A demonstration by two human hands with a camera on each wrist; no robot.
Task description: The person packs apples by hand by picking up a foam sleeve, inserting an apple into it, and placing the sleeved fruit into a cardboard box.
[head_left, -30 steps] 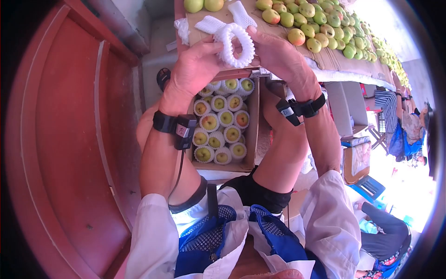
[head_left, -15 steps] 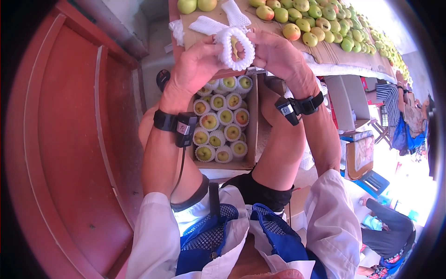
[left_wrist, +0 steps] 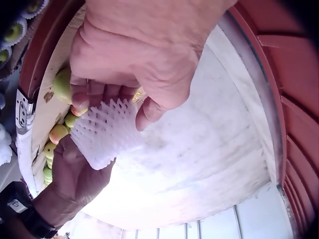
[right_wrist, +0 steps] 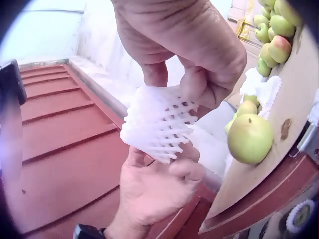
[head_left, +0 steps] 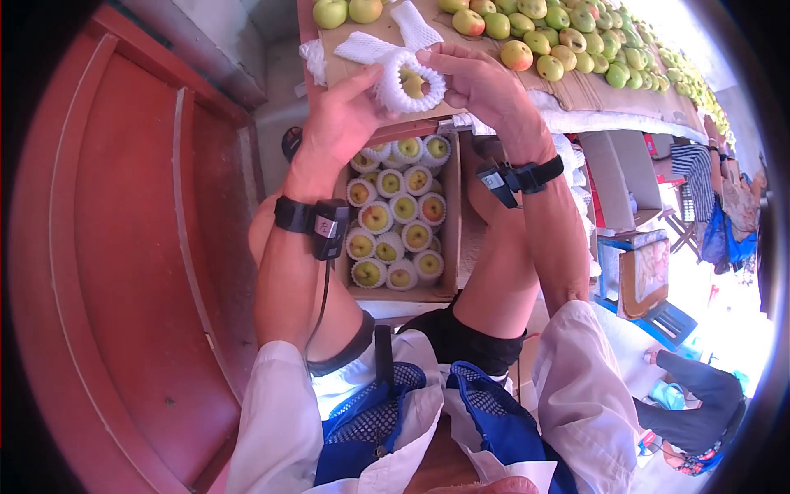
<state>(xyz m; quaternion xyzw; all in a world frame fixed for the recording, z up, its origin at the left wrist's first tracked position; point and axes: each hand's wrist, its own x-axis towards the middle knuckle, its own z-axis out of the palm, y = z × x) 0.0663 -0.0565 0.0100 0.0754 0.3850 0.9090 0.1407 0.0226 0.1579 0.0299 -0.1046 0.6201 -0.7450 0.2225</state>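
Both hands hold a white foam net sleeve [head_left: 403, 103] up over the near edge of the table, its round scalloped opening turned towards my head. My left hand [head_left: 346, 115] grips its left side, thumb along the outside and fingers behind. My right hand [head_left: 485, 86] pinches the right rim between thumb and fingers. A yellow-green patch shows through the opening; I cannot tell whether fruit is inside. In the left wrist view the sleeve [left_wrist: 107, 132] spans between both hands. Behind it on the table lie two flat foam sleeves [head_left: 366, 48].
Below the hands, a cardboard box [head_left: 450, 247] between the knees holds rows of apples in foam sleeves. Two bare apples [head_left: 331, 12] lie at the table's left end. A large heap of apples [head_left: 568, 41] covers its right. A red door [head_left: 140, 247] stands left.
The sleeve has tipped and moved slightly left, and a yellow-green patch now fills more of its opening. The right hand has shifted left along the rim. Both hands keep hold.
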